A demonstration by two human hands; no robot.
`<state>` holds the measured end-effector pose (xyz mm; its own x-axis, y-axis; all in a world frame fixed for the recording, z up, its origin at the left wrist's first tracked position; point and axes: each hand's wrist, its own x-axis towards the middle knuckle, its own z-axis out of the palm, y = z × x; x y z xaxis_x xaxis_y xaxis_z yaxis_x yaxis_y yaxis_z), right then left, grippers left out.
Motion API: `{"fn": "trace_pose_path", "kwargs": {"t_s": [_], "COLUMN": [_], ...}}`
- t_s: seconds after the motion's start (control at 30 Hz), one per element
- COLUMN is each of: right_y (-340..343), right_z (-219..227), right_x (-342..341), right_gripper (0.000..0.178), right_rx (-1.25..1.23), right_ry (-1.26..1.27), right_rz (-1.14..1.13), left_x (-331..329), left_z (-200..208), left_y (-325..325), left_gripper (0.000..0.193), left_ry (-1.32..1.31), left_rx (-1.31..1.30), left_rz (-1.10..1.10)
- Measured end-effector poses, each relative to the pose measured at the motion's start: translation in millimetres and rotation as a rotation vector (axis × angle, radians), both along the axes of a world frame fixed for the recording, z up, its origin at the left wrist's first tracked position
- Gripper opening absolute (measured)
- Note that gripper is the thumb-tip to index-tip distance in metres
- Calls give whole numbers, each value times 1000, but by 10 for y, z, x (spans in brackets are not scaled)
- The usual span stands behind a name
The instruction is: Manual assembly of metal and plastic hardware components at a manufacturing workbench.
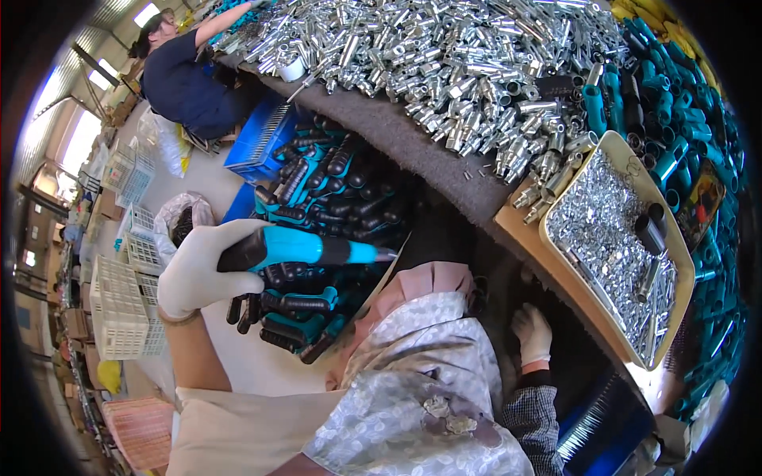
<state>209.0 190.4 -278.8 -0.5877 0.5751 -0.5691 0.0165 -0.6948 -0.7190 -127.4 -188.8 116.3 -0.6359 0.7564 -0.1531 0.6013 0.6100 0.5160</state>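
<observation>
My left hand [208,266], in a white glove, is closed round the black grip of a teal-and-black hand tool [305,247]. The tool points right, its pale metal tip beyond a teal nose. Beneath it lies a large heap of similar teal-and-black tools [305,170]. My right hand [533,333], also gloved, is low in the shadow beside the table's edge. Its fingers look loosely apart, with nothing visible in them. A blue bin [607,420] full of thin metal pieces stands near that forearm.
The dark-covered table [381,127] carries a broad pile of shiny metal fittings [413,59]. A cream tray [684,278] of small metal parts sits at the right, beside teal tubular housings [675,127]. Another person [190,83] works at the far left. White crates [119,309] stand left.
</observation>
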Motion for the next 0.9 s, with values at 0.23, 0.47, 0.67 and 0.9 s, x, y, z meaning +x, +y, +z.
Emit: {"fn": "trace_pose_path", "kwargs": {"t_s": [0.23,0.47,0.67,0.9], "right_y": [-292,-347,-387,-329], "right_z": [164,293,273,133], "right_x": [-180,-131,-285,-172], "right_gripper": [34,37,30,28], "right_rx": [149,233,294,350], "right_ry": [-186,-217,-142,-183], "right_rz": [175,199,217,256], "left_x": [-6,-107,3,-206], "left_z": [-1053,-1791,-1781,-1316], "left_y": [-258,-578,-304,-395], "left_gripper": [51,57,61,43], "left_ry": [111,296,72,114], "left_rx": [-66,-351,-453,-210], "left_rz": [-128,-332,-246,-66]}}
